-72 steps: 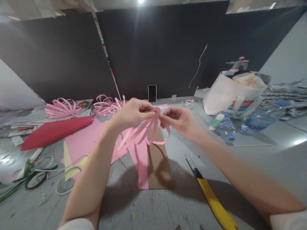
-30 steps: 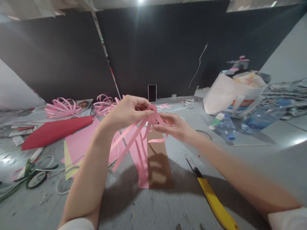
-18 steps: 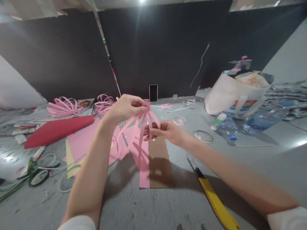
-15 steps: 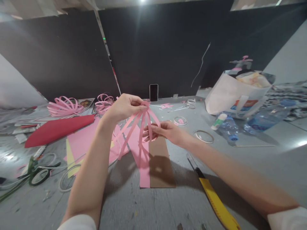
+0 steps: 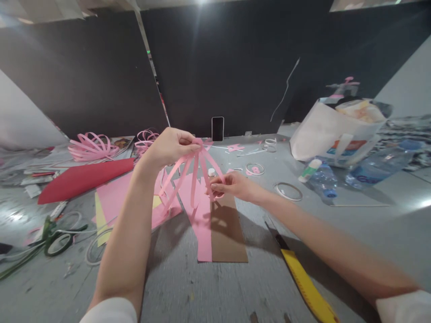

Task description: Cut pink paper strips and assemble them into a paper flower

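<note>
Above the grey table, my left hand (image 5: 170,146) pinches together the top ends of a bundle of pink paper strips (image 5: 194,175), which fan downward from that pinch. My right hand (image 5: 232,185) is lower and to the right, with thumb and fingers closed on the lower end of one strip near its curl. Under the hands lie a pink sheet (image 5: 202,224) and a brown card (image 5: 227,231) side by side.
A yellow utility knife (image 5: 305,282) lies at the near right. Red paper (image 5: 81,177), pink sheets and looped strip shapes (image 5: 89,146) fill the left; scissors (image 5: 55,240) sit far left. Tape rings (image 5: 288,191), a glue stick (image 5: 309,170), water bottles, a white bag (image 5: 332,130) and a phone (image 5: 217,128) lie beyond.
My right hand has left the top pinch and slid down along a strip to its lower end. The strips hang straighter. My left hand keeps its hold on the top.
</note>
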A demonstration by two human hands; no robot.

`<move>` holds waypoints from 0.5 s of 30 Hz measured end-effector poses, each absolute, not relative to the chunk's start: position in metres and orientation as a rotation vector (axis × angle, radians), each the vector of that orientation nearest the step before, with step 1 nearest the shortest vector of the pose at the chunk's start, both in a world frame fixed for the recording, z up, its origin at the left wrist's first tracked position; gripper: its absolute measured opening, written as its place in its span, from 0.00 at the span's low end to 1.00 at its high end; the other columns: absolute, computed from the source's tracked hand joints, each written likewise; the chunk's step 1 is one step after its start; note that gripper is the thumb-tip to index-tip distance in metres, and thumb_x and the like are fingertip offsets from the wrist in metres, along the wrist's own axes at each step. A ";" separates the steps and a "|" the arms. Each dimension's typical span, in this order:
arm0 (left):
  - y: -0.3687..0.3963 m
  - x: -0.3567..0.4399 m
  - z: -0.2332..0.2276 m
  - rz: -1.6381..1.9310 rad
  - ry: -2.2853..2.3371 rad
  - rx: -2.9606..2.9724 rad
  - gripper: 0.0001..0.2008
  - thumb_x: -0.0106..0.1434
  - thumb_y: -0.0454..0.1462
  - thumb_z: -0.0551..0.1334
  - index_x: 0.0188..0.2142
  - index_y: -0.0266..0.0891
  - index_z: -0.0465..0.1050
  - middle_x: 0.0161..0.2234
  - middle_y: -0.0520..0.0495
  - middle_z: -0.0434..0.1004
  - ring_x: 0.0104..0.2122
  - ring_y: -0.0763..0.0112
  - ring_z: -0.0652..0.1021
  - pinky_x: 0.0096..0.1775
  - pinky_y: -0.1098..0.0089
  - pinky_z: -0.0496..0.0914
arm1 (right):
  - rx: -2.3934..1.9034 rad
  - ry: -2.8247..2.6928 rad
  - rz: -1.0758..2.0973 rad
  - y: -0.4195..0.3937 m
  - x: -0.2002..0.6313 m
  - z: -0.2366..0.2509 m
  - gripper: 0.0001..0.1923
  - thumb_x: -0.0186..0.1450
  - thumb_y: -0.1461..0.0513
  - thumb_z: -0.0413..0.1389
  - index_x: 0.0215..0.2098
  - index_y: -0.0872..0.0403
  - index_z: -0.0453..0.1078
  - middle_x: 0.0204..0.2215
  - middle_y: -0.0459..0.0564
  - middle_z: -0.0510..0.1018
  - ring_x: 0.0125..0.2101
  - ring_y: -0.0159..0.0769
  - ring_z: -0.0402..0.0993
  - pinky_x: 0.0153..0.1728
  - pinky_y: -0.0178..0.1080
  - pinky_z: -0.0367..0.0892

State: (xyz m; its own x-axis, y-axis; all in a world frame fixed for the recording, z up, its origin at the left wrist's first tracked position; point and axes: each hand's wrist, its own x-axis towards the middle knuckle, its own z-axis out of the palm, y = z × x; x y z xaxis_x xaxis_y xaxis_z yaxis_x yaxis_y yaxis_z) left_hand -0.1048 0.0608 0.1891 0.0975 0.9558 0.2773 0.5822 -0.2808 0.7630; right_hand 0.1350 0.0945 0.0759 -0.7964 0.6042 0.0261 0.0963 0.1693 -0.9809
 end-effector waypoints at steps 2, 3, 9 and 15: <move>0.062 -0.107 0.189 1.083 1.496 1.903 0.13 0.60 0.47 0.74 0.38 0.40 0.86 0.35 0.44 0.86 0.33 0.66 0.81 0.33 0.68 0.72 | -0.721 -2.074 1.606 0.098 0.137 0.073 0.15 0.63 0.46 0.70 0.35 0.48 0.84 0.36 0.49 0.88 0.38 0.40 0.83 0.45 0.45 0.79; 0.062 -0.108 0.189 1.091 1.500 1.895 0.13 0.60 0.46 0.73 0.38 0.39 0.86 0.36 0.44 0.86 0.34 0.66 0.81 0.33 0.69 0.72 | -0.768 -2.075 1.571 0.100 0.138 0.071 0.13 0.62 0.48 0.71 0.36 0.48 0.85 0.38 0.49 0.88 0.39 0.41 0.83 0.46 0.45 0.79; 0.064 -0.114 0.190 1.136 1.554 1.886 0.13 0.59 0.48 0.74 0.35 0.41 0.85 0.31 0.46 0.85 0.31 0.67 0.80 0.32 0.69 0.70 | -0.954 -1.917 1.415 0.113 0.146 0.069 0.19 0.57 0.55 0.74 0.45 0.49 0.82 0.53 0.54 0.85 0.53 0.47 0.82 0.58 0.51 0.74; 0.062 -0.115 0.191 1.154 1.606 1.924 0.13 0.60 0.49 0.74 0.32 0.42 0.84 0.30 0.48 0.84 0.32 0.66 0.80 0.35 0.67 0.71 | -0.956 -1.869 1.325 0.114 0.154 0.083 0.21 0.58 0.55 0.74 0.49 0.46 0.82 0.55 0.54 0.84 0.61 0.51 0.76 0.65 0.58 0.68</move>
State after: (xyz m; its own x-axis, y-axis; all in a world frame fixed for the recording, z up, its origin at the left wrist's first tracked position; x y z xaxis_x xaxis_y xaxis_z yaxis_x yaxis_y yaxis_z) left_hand -0.1152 0.0623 0.1908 0.0099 0.9385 0.3453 0.6262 -0.2750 0.7295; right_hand 0.1541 0.1141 0.0827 -0.5249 0.8461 0.0927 0.1925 0.2242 -0.9553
